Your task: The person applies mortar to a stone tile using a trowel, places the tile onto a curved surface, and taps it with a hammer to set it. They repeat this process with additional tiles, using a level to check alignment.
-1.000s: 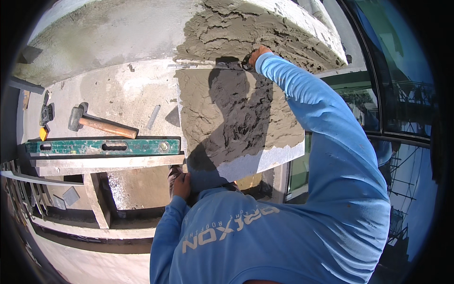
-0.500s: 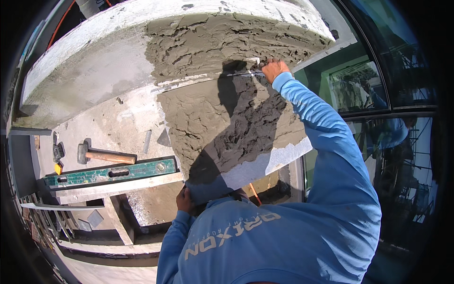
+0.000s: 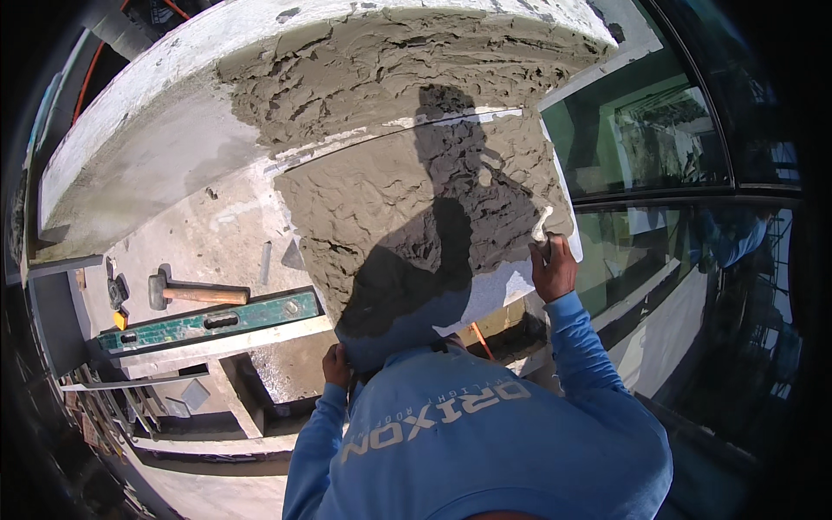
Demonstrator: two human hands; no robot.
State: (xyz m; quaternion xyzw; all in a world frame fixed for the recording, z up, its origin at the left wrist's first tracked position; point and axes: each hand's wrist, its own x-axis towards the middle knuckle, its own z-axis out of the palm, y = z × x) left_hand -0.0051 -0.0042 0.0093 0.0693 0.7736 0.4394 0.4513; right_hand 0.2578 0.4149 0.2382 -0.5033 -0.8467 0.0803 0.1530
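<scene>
A large grey slab (image 3: 390, 342), its top mostly spread with rough wet mortar (image 3: 364, 195), lies in front of me. My left hand (image 3: 336, 366) is closed on the slab's near left corner. Over the slab's right side, my right hand (image 3: 553, 270) is closed around a small hand tool (image 3: 542, 224) with a curved, whitish shank. Its working end cannot be made out against the mortar. Along the far edge of the slab runs a low wall (image 3: 165, 143), its right part coated with ridged mortar (image 3: 381, 74). My shadow falls across the slab.
Left of the slab are a hammer (image 3: 204, 295), a green spirit level (image 3: 221, 321) and a small yellow-tipped tool (image 3: 118, 305). Framing bars (image 3: 234, 394) cross an opening at the near left. Dark glass panels (image 3: 633, 147) stand close on the right.
My right hand has come back from the slab's far edge to its near right side, still holding the tool. My left hand stays at the corner. The view has shifted slightly.
</scene>
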